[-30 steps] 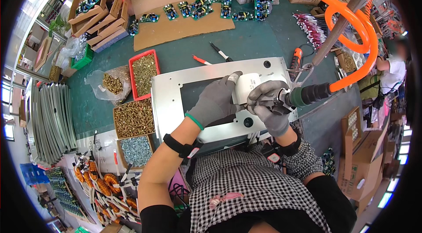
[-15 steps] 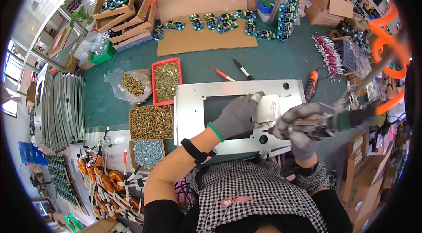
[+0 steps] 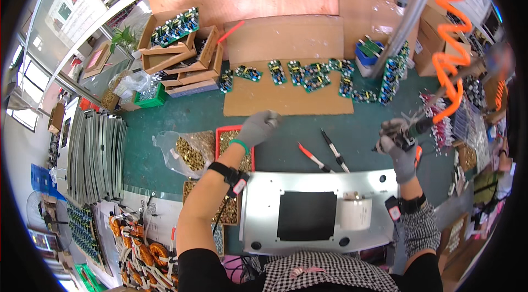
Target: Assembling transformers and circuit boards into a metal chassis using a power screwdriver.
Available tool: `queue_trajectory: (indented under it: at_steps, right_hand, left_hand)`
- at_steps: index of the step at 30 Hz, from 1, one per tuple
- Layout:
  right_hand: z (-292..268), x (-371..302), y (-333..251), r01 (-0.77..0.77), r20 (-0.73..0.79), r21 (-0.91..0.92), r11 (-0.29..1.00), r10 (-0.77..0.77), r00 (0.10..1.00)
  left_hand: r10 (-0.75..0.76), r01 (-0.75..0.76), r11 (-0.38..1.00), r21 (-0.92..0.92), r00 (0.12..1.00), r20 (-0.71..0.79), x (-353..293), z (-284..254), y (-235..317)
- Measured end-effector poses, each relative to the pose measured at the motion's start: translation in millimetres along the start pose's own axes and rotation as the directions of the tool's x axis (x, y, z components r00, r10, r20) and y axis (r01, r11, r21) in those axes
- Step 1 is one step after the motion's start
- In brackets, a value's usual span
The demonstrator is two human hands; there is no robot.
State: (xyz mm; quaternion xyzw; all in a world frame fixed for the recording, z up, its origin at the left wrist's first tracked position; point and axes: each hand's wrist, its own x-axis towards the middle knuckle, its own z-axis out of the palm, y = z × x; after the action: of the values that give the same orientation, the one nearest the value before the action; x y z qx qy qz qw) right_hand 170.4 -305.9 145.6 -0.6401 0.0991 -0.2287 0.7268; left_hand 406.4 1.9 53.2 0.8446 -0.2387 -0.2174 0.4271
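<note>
A silver metal panel [image 3: 261,209] with a large rectangular cut-out lies in front of me. On its right part sits a white cylinder [image 3: 356,214], which looks like a capacitor, with metal fittings at its far end. My left hand [image 3: 258,128], in a grey glove, is over the far end of a red tray [image 3: 250,162] of small brass-coloured parts. Its fingers are curled together; whatever they hold, if anything, is hidden. Beyond the panel's right far corner, my gloved right hand [image 3: 400,157] grips a power screwdriver [image 3: 421,127] attached to an orange coiled hose, its bit pointing left.
Two pen-like tools [image 3: 334,149] lie beyond the panel. A plastic bag [image 3: 190,151] of brass fasteners is beside the red tray. Circuit boards [image 3: 308,75] lie on cardboard at the back. Stacked metal panels [image 3: 96,154] and wired copper coils [image 3: 146,253] are at left.
Both hands have left the white cylinder. My left hand has moved forward and left to the red tray; the right has lifted the screwdriver away and forward. The view has tilted farther ahead.
</note>
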Motion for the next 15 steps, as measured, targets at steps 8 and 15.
queue_trajectory:
  at_steps: [8, 15]
  right_hand:
    - [1.5, 13.7, 33.2, 0.009, 0.101, -0.291, 0.957, 0.022, 0.995]
    - [16.5, 12.3, 35.9, -0.066, 0.146, -0.229, 0.971, 0.102, 0.984]
  left_hand:
    - [-0.351, 0.659, 0.723, 0.208, 0.609, -0.711, 125.5, -93.5, -113.6]
    - [-0.397, 0.695, 0.706, 0.137, 0.549, -0.736, 148.1, -85.3, -129.4]
